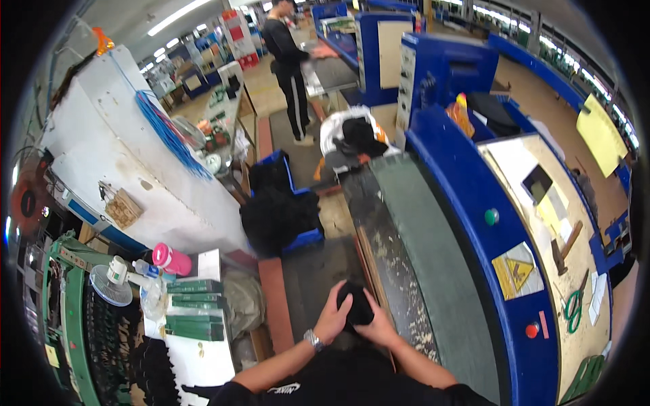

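Between my two hands, in front of my body, is a small bundle of black fabric-like pieces (355, 304). My left hand (332, 315), with a metal watch on its wrist, closes on the bundle's left side. On the other side my right hand (379, 327) grips it, thumb and fingers pressed against it. What exactly the black bundle is, I cannot make out. Just right of my hands runs the edge of a machine bed with a worn dark strip (393, 250) and a grey-green belt (433, 271).
Ahead, blue crates (308, 238) overflow with black material (277, 216). A white sack (332, 128) holds more dark pieces. On the blue machine's right side lie a hammer (565, 249) and green-handled scissors (574, 308). A white pillar (135, 155) stands left. Another person (290, 61) works farther off.
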### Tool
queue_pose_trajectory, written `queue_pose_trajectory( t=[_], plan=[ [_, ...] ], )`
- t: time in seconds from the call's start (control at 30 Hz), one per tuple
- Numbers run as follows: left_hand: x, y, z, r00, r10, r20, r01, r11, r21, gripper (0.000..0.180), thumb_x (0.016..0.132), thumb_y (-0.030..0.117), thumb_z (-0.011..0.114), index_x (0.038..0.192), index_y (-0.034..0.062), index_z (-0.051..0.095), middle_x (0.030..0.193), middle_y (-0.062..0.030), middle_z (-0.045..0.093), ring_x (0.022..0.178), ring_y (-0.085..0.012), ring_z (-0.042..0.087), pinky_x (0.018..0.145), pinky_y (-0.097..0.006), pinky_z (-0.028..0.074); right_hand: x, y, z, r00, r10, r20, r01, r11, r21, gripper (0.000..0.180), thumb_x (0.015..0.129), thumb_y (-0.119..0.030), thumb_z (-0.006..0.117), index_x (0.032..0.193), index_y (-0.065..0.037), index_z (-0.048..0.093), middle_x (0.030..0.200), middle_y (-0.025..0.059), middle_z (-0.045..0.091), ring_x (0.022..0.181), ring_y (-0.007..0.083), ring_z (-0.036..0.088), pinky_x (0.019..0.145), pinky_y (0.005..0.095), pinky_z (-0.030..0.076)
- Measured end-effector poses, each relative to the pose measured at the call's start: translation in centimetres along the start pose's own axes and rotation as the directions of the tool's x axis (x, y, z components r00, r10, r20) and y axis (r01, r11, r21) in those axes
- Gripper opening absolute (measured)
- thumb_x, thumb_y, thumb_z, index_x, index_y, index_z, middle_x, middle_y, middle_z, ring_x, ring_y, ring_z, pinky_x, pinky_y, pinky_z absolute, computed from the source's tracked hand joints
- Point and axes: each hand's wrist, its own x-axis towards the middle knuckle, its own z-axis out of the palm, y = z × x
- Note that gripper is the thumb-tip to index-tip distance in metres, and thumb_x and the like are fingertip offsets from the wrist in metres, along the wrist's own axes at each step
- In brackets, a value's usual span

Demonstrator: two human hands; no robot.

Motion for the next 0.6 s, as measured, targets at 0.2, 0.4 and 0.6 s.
queue_pose_trajectory(
  t=[0.2,0.4,0.6],
  plan=[
    [3.2,3.4,0.9,0.988,-0.006,0.153,0.009,1.0,-0.023,0.054,0.104,0.024,0.055,0.148,0.0023,0.034,0.14,-0.0131,0.05,0.128,-0.0169,0.049,0.106,-0.031,0.041,2.6,0.0,-2.0,0.984,-0.031,-0.173,0.031,1.0,0.002,0.079,0.07,0.002,0.076,0.143,-0.003,0.046,0.127,0.0163,0.064,0.119,0.0226,0.061,0.102,0.0347,0.048],
    [9.3,3.2,-3.5,0.971,-0.146,0.19,0.189,0.954,-0.232,0.046,0.105,0.032,0.053,0.144,0.0099,0.043,0.136,-0.0059,0.054,0.119,-0.0143,0.056,0.096,-0.031,0.047,8.2,1.5,-1.0,0.945,0.069,-0.321,-0.013,0.985,0.172,0.062,0.073,0.002,0.075,0.132,0.0,0.055,0.121,0.0098,0.066,0.112,0.0187,0.063,0.099,0.0333,0.048],
    [17.3,5.1,-10.9,0.966,-0.145,0.212,0.204,0.934,-0.293,0.046,0.101,0.033,0.058,0.139,0.0087,0.047,0.127,-0.0086,0.059,0.113,-0.0227,0.063,0.091,-0.037,0.053,16.1,-3.5,-2.1,0.812,0.265,-0.519,-0.113,0.945,0.306,0.053,0.077,0.0,0.08,0.125,0.002,0.058,0.114,0.0073,0.067,0.098,0.0176,0.064,0.089,0.0338,0.052]
  ],
)
